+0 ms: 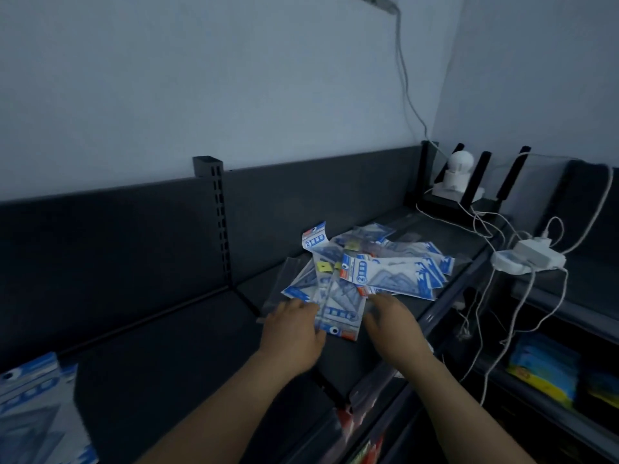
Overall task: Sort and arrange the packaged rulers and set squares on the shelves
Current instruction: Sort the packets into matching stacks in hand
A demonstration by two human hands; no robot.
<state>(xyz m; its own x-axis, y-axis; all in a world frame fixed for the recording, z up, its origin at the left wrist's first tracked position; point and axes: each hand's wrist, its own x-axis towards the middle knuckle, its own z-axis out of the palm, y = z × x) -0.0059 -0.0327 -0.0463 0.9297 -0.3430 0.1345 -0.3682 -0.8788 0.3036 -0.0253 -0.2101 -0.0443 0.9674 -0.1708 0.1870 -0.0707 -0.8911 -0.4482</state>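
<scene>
A loose heap of blue-and-white packaged rulers and set squares (375,269) lies on the dark top shelf (187,346), right of the upright post. My left hand (294,333) rests at the heap's near left edge, its fingers on a clear packet (338,313) with a blue header. My right hand (392,319) reaches to the heap's near right edge, fingers bent down onto the packets; whether it grips one is hidden. More of the same packets (30,406) lie stacked at the shelf's far left.
A slotted upright post (219,222) splits the shelf's back panel. At the right stand a white camera (457,175), a black router (475,195) and a white power strip (529,259) with dangling cables. Lower shelves hold yellow-blue packets (542,370).
</scene>
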